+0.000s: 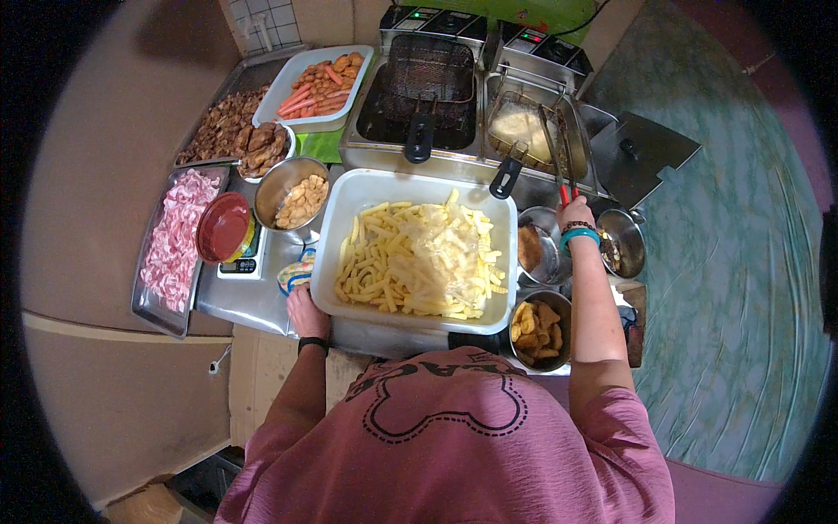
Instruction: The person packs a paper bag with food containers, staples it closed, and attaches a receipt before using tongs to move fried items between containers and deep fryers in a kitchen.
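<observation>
My right hand grips the red handles of metal tongs, whose tips reach into the right-hand fryer basket. Pale food sits in that basket amid foamy oil. My left hand rests at the near left corner of a white plastic tub, against a patterned cloth potholder. Its fingertips are partly hidden, so whether they hold the cloth is unclear. Pale cut fries fill the tub, with a clear plastic bag lying over some of them.
Left stand a steel pot of pale pieces, a red bowl on a kitchen scale, and a tray of raw meat. An idle-looking wire basket hangs over the left fryer. Right are steel bowls and a fryer lid.
</observation>
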